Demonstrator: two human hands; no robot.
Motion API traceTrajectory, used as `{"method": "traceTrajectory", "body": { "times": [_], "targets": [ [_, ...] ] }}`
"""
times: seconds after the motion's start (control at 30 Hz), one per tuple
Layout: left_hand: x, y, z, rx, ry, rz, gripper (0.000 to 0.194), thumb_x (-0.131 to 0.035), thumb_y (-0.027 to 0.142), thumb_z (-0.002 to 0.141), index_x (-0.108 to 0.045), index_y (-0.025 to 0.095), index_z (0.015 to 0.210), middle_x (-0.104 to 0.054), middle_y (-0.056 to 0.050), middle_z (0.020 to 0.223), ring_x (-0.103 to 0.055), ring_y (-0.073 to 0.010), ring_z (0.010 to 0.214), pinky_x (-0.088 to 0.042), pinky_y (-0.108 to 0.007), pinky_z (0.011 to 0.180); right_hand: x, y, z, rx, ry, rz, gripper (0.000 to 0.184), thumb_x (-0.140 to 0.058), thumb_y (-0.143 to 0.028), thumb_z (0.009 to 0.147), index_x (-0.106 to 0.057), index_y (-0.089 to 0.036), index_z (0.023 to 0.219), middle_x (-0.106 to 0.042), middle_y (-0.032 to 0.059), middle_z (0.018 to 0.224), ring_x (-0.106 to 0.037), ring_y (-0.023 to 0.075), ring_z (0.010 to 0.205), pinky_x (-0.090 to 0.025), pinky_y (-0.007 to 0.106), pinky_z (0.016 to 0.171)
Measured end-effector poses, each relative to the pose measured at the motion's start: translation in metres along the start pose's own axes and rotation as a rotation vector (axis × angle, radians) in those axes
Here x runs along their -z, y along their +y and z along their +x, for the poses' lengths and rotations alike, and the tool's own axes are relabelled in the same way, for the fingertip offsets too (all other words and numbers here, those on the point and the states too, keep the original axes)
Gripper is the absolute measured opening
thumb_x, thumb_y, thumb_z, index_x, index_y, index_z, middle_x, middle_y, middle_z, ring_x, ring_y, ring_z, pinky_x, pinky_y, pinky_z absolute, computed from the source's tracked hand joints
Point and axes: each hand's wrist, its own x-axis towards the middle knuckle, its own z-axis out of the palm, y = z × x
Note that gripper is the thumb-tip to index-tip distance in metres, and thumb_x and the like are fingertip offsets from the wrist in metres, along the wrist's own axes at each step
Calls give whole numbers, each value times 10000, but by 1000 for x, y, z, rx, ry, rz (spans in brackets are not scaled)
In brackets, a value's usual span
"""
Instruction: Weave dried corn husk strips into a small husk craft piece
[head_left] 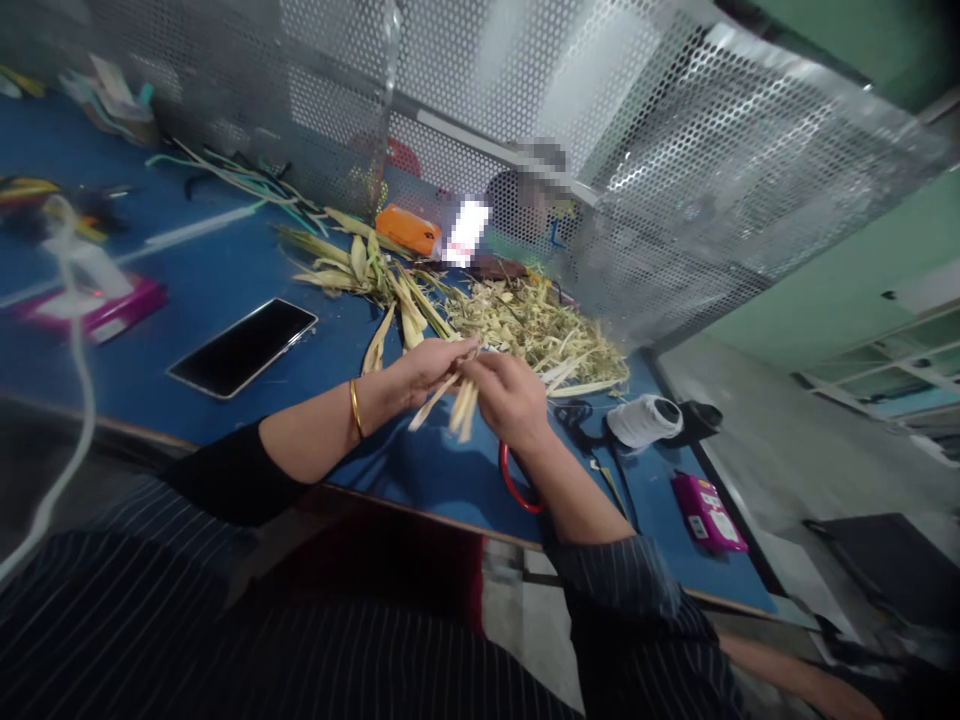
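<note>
Both hands meet over the front of the blue table (450, 470). My left hand (435, 368), with a gold bangle at the wrist, is closed on a small bunch of pale dried husk strips (465, 408). Pressed close beside it, my right hand (514, 395) pinches the same strips near their upper end. The loose strip ends hang down between the hands. Fingers hide the spot where the strips are gripped. A red loop handle (517, 485) shows partly under my right wrist. Behind my hands lie whole dried husks (360, 265) and a heap of shredded husk (532, 325).
A phone (244, 347) lies at left, near a pink box (120, 308) with a white cable. At right are a white thread spool (645, 422) and a pink packet (709, 512). An orange packet (409, 230) stands by the perforated metal screen (480, 90); a person is behind it.
</note>
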Motion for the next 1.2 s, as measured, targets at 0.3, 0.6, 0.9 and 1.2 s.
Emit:
{"method": "traceTrajectory", "body": {
  "times": [0.3, 0.6, 0.9, 1.2],
  "targets": [
    [-10, 1, -14, 99, -160, 235, 517, -574, 181, 886, -474, 131, 1391, -755, -123, 882, -721, -188, 671, -540, -282, 626, 3, 41, -13, -861, 407, 812, 166, -658, -346, 842, -639, -201, 764, -571, -50, 557, -517, 99, 511, -416, 247, 548],
    [-3, -23, -2, 113, -244, 323, 338, -731, 411, 801, -688, 97, 918, -762, -159, 910, -739, -196, 711, -556, -245, 605, 1, 28, -4, -870, 256, 1042, 138, -705, -336, 778, -647, -211, 781, -559, -62, 582, -521, 84, 508, -436, 230, 512],
    [-3, -19, -1, 156, -170, 142, 223, -640, 293, 896, -714, 85, 929, -755, -168, 986, -734, -163, 750, -566, -187, 588, -8, 27, -8, -920, 357, 1005, 119, -672, -296, 819, -586, -217, 798, -556, -68, 626, -556, 71, 536, -460, 214, 545],
    [2, -13, 6, 61, 4, 5, 238, -543, 232, 946, -710, 95, 846, -736, -115, 825, -668, -95, 625, -349, -110, 358, -2, 15, -18, -255, 116, 369, 129, -546, -272, 919, -641, -246, 835, -680, 36, 893, -620, 157, 809, -479, 316, 714]
  ]
}}
